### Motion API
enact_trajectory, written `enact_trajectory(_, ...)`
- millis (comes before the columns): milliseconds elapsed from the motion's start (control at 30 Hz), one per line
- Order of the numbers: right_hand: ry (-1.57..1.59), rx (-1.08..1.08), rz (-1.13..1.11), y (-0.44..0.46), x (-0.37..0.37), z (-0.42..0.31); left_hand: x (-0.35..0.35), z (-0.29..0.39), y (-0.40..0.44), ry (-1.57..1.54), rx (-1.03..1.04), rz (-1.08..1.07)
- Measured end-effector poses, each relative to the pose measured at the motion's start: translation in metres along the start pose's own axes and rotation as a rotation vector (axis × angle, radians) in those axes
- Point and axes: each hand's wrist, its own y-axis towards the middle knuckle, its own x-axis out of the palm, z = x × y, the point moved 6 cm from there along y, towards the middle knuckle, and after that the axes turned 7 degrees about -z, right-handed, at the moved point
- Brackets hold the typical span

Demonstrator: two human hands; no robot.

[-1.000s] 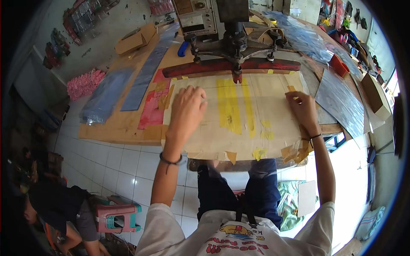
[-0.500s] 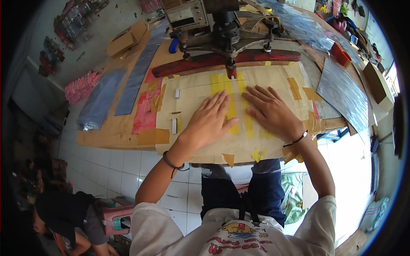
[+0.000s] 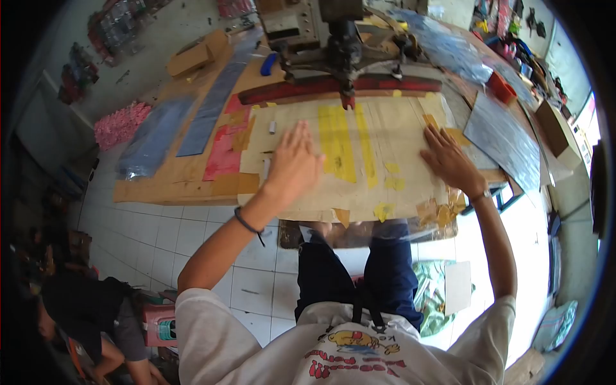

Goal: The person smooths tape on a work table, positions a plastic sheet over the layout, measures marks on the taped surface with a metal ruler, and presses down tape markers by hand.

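A tan board with yellow tape strips down its middle lies in front of me. My left hand is over the board's left half, fingers stretched out and slightly blurred; whether it touches the surface I cannot tell. Flat at the board's right side rests my right hand, its fingers apart near a piece of brown tape. Neither hand holds anything. Beyond the board's far edge stands a press with a long red bar. Small white blocks sit on the board near my left hand.
Clear blue-tinted plastic sheets lie on the table's left, another sheet on the right. A cardboard box and a red container stand farther back. At lower left a person bends beside a pink stool.
My hands have moved apart, the left one leftward and the right one to the board's right side. More of the yellow tape between them now shows.
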Motion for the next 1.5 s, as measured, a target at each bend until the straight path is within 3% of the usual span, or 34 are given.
enact_trajectory(33, -0.006, -0.021, -0.014, -0.004, -0.006, -0.008, -0.009, 0.005, -0.006, 0.112, 0.02, 0.081)
enact_trajectory(133, -0.041, -0.156, -0.122, -0.021, -0.005, -0.039, -0.022, 0.028, -0.039, -0.342, 0.151, -0.112)
enact_trajectory(467, 0.081, -0.119, -0.013, 0.071, 0.023, -0.038, 0.018, -0.029, 0.035, -0.321, -0.062, -0.232)
enact_trajectory(767, 0.187, -0.21, 0.12, 0.099, 0.016, -0.04, 0.029, -0.05, 0.046, -0.331, -0.133, -0.255)
enact_trajectory(967, 0.196, -0.253, 0.171, 0.086, 0.006, -0.042, 0.033, -0.052, 0.042, -0.378, -0.194, -0.181)
enact_trajectory(1267, 0.183, -0.224, 0.204, 0.088, 0.007, -0.042, 0.03, -0.051, 0.044, -0.334, -0.212, -0.233)
enact_trajectory(1367, 0.235, -0.222, 0.195, 0.087, 0.005, -0.037, 0.026, -0.053, 0.039, -0.392, -0.186, -0.188)
enact_trajectory(1500, 0.257, -0.212, 0.169, 0.056, 0.001, -0.015, 0.008, -0.073, 0.001, -0.698, -0.154, -0.027)
